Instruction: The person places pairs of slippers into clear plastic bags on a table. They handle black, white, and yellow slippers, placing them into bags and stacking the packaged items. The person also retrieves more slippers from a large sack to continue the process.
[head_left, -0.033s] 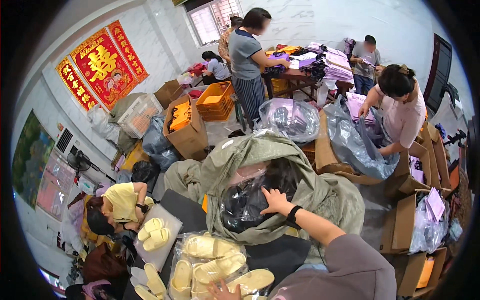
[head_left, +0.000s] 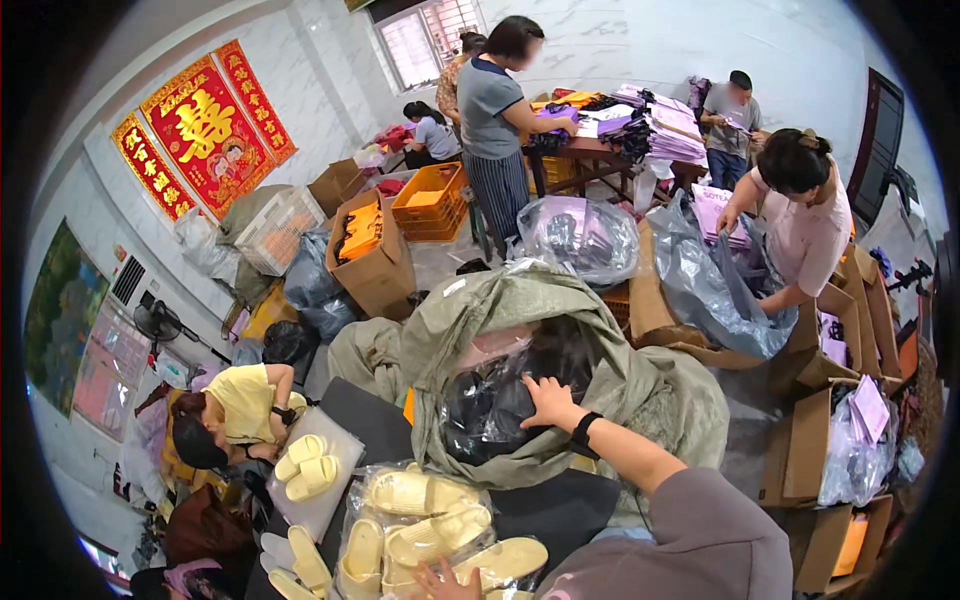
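Observation:
My right hand reaches into a large grey-green woven sack, its fingers spread over a black bundle in clear plastic. A pink piece shows behind that bundle inside the sack. At the lower edge, my left hand lies with fingers apart on pale yellow slippers wrapped in clear plastic bags. Part of that hand is cut off by the picture's edge. Another yellow slipper sits just right of it.
To the left, a person in yellow bends beside a pair of yellow slippers. A person in pink handles a grey plastic bag at the right. Cardboard boxes line the right side. An orange crate stands farther back.

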